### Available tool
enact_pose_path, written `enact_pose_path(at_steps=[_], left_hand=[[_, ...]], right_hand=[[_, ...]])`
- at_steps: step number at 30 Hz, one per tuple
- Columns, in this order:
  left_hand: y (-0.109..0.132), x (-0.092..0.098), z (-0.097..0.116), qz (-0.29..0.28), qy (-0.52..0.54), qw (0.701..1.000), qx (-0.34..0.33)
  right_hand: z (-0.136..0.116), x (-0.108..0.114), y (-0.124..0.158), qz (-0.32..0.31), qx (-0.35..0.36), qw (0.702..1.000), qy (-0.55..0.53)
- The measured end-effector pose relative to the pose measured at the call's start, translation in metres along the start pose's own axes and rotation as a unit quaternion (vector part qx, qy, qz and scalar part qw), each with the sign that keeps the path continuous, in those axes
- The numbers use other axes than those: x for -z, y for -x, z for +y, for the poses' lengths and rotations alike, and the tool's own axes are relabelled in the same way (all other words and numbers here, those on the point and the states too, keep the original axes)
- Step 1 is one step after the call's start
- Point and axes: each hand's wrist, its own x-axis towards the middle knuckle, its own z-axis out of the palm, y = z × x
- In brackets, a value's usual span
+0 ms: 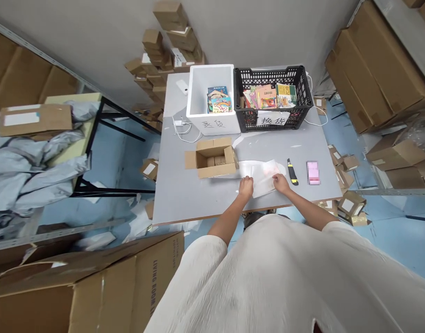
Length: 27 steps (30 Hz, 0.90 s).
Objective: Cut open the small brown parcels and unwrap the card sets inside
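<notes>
A thin white translucent packaging sheet (259, 182), perhaps a bag, lies on the table in front of me. My left hand (246, 186) pinches its left edge with closed fingers. On the other side, my right hand (280, 183) has its fingers closed on the sheet near a faint pinkish patch. Whether anything is wrapped inside cannot be made out. Just left of the sheet stands an open cardboard box (212, 172) with its flaps up and small brown boxes inside. A black and yellow utility knife (292, 173) rests to the right of my right hand.
A phone (313, 172) lies at the table's right. Behind stand a white foam box (215, 124) and a black plastic crate (298, 118), both holding books. A white cable (186, 132) runs along the left. Cardboard boxes (157, 60) are stacked beyond the grey table (184, 199).
</notes>
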Motion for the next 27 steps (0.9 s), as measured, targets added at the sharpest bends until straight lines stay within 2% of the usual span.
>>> enact_pose_path(at_steps=[4, 8, 11, 13, 15, 20, 23, 27], left_hand=[[0.003, -0.003, -0.013, -0.015, -0.011, 1.000, 0.022], [0.008, -0.012, -0.009, 0.025, 0.056, 0.997, 0.037], [0.012, -0.025, 0.006, 0.031, 0.125, 0.991, -0.040], [0.013, -0.035, 0.015, 0.008, 0.154, 0.984, -0.086], [0.014, -0.045, 0.020, -0.019, 0.160, 0.982, -0.103], [0.016, -0.054, 0.014, -0.071, 0.114, 0.987, -0.085], [0.019, -0.051, 0.008, -0.074, 0.089, 0.991, -0.068], [0.020, -0.043, 0.006, -0.064, 0.074, 0.994, -0.045]], right_hand=[[0.004, 0.003, 0.001, -0.051, -0.015, 0.989, 0.138], [-0.003, -0.006, 0.005, -0.068, -0.018, 0.978, 0.198], [-0.007, -0.013, 0.006, -0.055, -0.023, 0.975, 0.216], [-0.008, -0.014, 0.006, -0.050, -0.021, 0.974, 0.221], [-0.007, -0.012, 0.004, -0.049, -0.020, 0.974, 0.218], [-0.003, 0.008, -0.007, -0.037, -0.047, 0.986, 0.153], [0.005, 0.028, -0.013, 0.018, -0.068, 0.990, 0.118], [0.019, 0.056, -0.016, 0.082, -0.164, 0.979, 0.092]])
